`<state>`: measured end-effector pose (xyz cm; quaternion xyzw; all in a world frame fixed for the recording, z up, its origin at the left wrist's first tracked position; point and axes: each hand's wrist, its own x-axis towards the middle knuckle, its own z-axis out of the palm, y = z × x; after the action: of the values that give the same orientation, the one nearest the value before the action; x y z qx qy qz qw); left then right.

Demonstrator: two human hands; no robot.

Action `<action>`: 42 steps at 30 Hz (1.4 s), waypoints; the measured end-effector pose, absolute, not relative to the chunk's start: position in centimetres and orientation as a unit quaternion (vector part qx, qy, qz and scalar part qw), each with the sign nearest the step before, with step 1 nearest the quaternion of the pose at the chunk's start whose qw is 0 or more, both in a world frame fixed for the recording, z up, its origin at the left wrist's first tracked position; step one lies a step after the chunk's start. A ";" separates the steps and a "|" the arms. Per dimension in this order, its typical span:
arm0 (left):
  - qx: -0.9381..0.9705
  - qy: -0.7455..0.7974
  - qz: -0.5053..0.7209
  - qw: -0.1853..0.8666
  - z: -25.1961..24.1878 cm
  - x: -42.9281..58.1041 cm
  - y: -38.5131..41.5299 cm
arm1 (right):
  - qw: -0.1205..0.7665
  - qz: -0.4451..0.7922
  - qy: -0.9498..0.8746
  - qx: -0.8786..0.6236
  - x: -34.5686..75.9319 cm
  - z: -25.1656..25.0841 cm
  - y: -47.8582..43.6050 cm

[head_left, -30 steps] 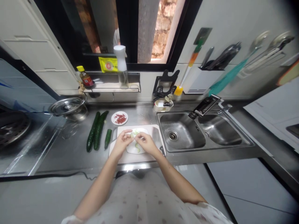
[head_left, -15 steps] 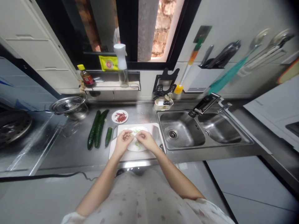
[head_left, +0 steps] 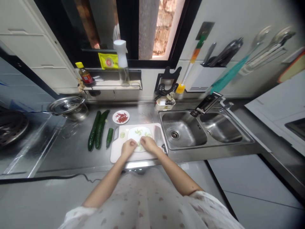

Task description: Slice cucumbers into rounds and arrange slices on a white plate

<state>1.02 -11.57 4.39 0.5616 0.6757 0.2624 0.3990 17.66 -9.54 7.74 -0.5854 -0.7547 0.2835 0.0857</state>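
Observation:
A white plate (head_left: 133, 132) lies on the pale cutting board (head_left: 116, 152), with thin cucumber slices (head_left: 138, 131) set out in small curved groups. Low over the plate's near part, my left hand (head_left: 129, 147) comes in from the left, fingers closed in a pinch. Facing it, my right hand (head_left: 148, 144) is also pinched. Cucumber slices lie at and between the fingertips; the fingers partly hide them. One round slice (head_left: 122, 135) rests on the board left of the plate. A knife (head_left: 164, 147) lies along the board's right side.
Left of the board are a cut cucumber piece (head_left: 109, 137) and two whole cucumbers (head_left: 98, 130). A small plate of red bits (head_left: 121, 117) sits behind the board. A lidded pot (head_left: 71, 108) stands further left; the double sink (head_left: 183, 130) adjoins on the right.
Both hands have come down and slightly towards me, from above the plate to its near part. The far slices and the round slice on the board are now uncovered. The view has shifted slightly.

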 end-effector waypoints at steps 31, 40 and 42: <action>0.674 0.697 0.079 0.232 2.8 2.6 -12.0 | -0.064 0.215 -0.811 -0.540 17.4 5.6 -9.3; 0.814 0.548 0.146 0.126 1.7 1.5 -14.3 | -0.062 0.217 -0.810 -0.542 17.4 5.2 -9.1; 0.823 0.538 0.138 0.120 1.6 1.4 -14.4 | -0.062 0.218 -0.810 -0.541 17.4 5.2 -9.1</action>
<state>1.43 -14.43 1.58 0.8229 0.5380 0.1377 0.1202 17.38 -9.07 5.16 -0.5411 -0.8097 0.2184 -0.0623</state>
